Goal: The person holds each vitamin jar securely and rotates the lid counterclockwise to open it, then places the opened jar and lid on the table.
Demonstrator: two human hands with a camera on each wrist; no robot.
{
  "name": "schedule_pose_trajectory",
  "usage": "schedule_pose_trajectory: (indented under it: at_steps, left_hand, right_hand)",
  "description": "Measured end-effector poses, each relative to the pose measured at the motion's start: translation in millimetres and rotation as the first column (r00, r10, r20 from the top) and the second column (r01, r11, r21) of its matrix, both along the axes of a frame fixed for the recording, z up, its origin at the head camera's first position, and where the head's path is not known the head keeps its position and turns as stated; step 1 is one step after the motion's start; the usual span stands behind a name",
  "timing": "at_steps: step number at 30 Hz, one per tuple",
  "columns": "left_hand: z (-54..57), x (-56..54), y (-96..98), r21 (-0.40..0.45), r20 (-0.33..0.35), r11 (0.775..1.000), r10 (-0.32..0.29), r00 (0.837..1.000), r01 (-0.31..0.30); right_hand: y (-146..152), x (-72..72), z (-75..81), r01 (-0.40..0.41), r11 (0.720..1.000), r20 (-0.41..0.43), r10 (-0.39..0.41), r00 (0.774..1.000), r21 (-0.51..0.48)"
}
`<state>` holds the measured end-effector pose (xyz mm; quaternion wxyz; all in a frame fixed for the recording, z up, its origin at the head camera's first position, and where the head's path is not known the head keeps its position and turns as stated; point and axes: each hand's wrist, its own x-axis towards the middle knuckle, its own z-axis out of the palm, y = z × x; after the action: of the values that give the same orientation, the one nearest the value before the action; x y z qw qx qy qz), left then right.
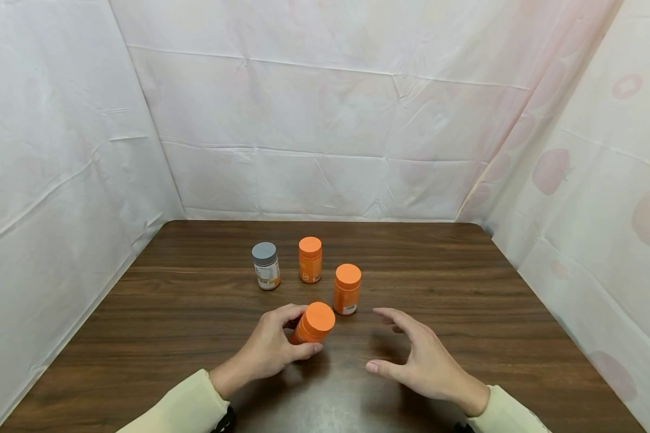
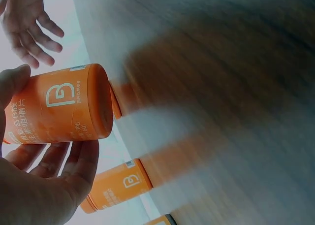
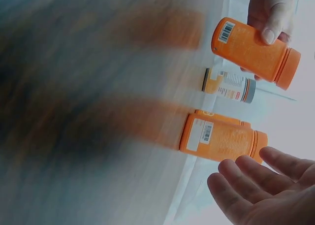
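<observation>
My left hand (image 1: 271,343) grips an orange pill bottle (image 1: 312,323) between thumb and fingers, tilted to the right and held above the table. White lettering shows on its side (image 2: 61,104) in the left wrist view. To the right, my right hand (image 1: 425,358) hovers with fingers spread and nothing in them. Nearest to that hand stands a second orange bottle (image 1: 347,290), upright. Behind it a third orange bottle (image 1: 310,260) stands upright, and left of that a white bottle with a grey lid (image 1: 266,266).
The dark wood-grain table (image 1: 206,313) carries the bottles. Pale sheets hang as walls on the left (image 1: 59,150), at the back (image 1: 325,120) and on the right (image 1: 590,198), close along the table's edges.
</observation>
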<state>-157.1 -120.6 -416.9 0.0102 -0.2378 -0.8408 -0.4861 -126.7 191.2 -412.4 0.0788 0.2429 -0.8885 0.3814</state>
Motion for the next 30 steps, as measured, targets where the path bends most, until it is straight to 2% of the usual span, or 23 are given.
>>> schedule_pose_trajectory:
  at_steps: [13, 20, 30]
  left_hand:
    - [1.3, 2.7, 7.0, -0.017, -0.049, 1.000, -0.021, 0.999, 0.020]
    - [2.0, 2.9, 11.4, -0.023, -0.031, 0.999, -0.029, 0.999, 0.029]
    - [2.7, 4.0, 17.5, -0.049, -0.061, 0.998, -0.047, 0.997, 0.044]
  right_hand:
    - [-6, 0.9, 3.0, -0.022, 0.998, 0.049, 0.025, 0.998, -0.059]
    - [-11, 0.0, 1.7, -0.022, 0.995, 0.076, 0.029, 0.997, -0.099]
    - [-17, -0.4, -0.5, -0.030, 0.991, 0.045, 0.036, 0.998, -0.127]
